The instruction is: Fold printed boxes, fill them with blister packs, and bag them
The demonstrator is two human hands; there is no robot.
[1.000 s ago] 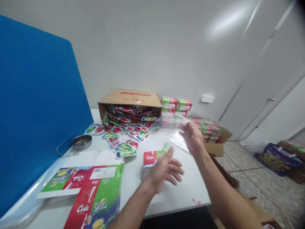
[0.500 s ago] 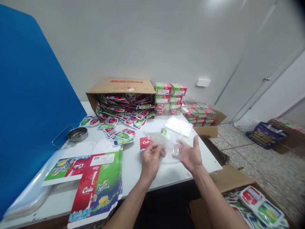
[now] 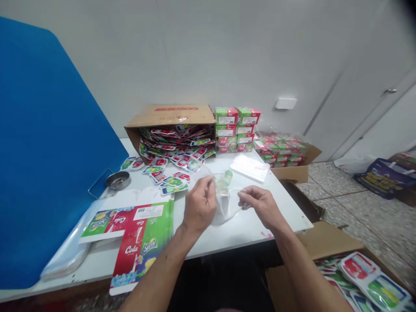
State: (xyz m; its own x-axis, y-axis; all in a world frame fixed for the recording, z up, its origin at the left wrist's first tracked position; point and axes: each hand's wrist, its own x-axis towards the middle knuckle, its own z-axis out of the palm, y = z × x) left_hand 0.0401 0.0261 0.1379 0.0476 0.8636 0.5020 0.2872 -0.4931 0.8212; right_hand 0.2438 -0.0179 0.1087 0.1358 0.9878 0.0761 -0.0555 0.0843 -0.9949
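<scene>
Between my hands a clear plastic bag spreads above the white table, its mouth held wide. My left hand is closed on the bag's left side. On the right, my right hand pinches the other edge with fingertips and thumb. Through the film a pale, box-like shape shows beside my left fingers; I cannot tell whether it is inside the bag or behind it. A small green-and-white cut-out card lies just beyond. Farther back rests a stack of white strips.
Printed Cola and Sprite flat cartons, clear bags and a metal dish are on the left. Behind, a cardboard box spills cards beside stacked small boxes. An open carton of cards stands low right.
My right hand has gone from open-palmed to pinching the bag's edge. My left hand has turned and risen slightly. The red Cola box near my left hand no longer shows plainly. The view has shifted.
</scene>
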